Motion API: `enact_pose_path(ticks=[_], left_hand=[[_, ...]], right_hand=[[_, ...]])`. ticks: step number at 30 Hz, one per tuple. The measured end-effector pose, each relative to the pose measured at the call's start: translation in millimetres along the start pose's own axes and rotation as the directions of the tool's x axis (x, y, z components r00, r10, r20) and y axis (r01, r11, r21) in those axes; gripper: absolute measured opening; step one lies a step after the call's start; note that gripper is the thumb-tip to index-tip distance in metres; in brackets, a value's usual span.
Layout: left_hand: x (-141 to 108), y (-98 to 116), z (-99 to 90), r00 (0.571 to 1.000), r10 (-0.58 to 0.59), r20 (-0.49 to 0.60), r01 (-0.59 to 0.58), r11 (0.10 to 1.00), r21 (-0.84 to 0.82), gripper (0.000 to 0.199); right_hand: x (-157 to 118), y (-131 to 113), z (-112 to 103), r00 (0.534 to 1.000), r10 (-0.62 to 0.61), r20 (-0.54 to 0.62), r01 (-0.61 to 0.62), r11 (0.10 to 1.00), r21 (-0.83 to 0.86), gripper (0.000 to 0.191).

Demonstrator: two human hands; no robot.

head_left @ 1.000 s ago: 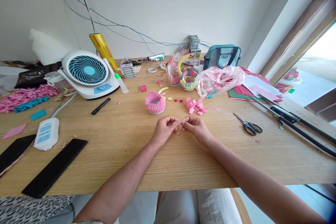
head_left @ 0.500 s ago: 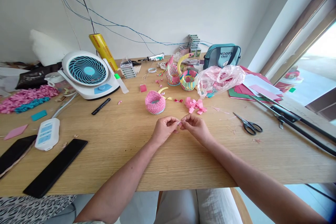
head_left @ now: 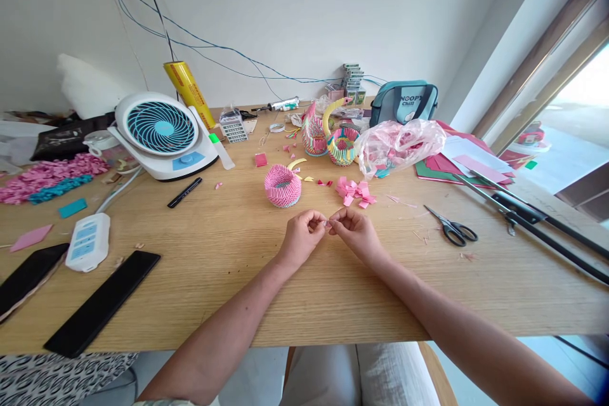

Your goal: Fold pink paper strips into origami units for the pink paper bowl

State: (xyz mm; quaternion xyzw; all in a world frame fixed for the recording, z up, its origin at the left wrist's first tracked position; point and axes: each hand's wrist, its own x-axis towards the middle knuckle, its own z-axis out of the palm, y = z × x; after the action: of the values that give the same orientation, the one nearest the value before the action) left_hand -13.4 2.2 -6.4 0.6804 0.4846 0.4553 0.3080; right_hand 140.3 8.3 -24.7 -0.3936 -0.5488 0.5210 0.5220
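Head view, our left hand (head_left: 303, 235) and right hand (head_left: 354, 231) pinched closed on a tiny, mostly hidden pink piece (head_left: 328, 224), teal fabric bag (head_left: 403, 103) lettered “NOOPY Chill” beyond.

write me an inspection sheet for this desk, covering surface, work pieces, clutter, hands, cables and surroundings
surface: wooden table, a few dark specks and paper scraps on it
work pieces: small pink piece at the fingertips, mostly hidden; pink bowl upright beyond the left hand; loose pink strips beyond the right hand
clutter: scissors and plastic bag on the right; pen, fan and long black slab on the left
hands: fingertips pinched, close together
cables: blue cables across the wall; white cable between fan and power strip
surroundings: pale wall behind, bright window on the right
spills: nothing seen
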Motion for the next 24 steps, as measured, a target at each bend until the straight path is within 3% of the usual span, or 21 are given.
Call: enact_pose_path(ticks=[5, 16, 20, 24], left_hand=[[0, 0, 3.2, 0.991, 0.086, -0.103, -0.074, 0.990, 0.120, 0.010], [-5, 7, 1.4, 0.993, -0.096, -0.065, 0.082, 0.977, -0.195, 0.011], [-6, 11, 0.5, 0.997, -0.073, -0.015, 0.068, 0.973, -0.219, 0.014], [-6, 12, 0.4, 0.995, -0.097, -0.038, 0.087, 0.973, -0.212, 0.011]], right_hand=[[-2, 6, 1, 0.995, -0.102, 0.020, 0.102, 0.994, -0.047, 0.021], [-1, -9, 1, 0.998, -0.057, -0.002, 0.057, 0.998, 0.031, 0.028], [-2, -13, -1, 0.998, -0.067, 0.004, 0.067, 0.997, 0.042, 0.027], [-3, -17, -1, 0.996, -0.073, 0.047, 0.071, 0.996, 0.052, 0.027]])
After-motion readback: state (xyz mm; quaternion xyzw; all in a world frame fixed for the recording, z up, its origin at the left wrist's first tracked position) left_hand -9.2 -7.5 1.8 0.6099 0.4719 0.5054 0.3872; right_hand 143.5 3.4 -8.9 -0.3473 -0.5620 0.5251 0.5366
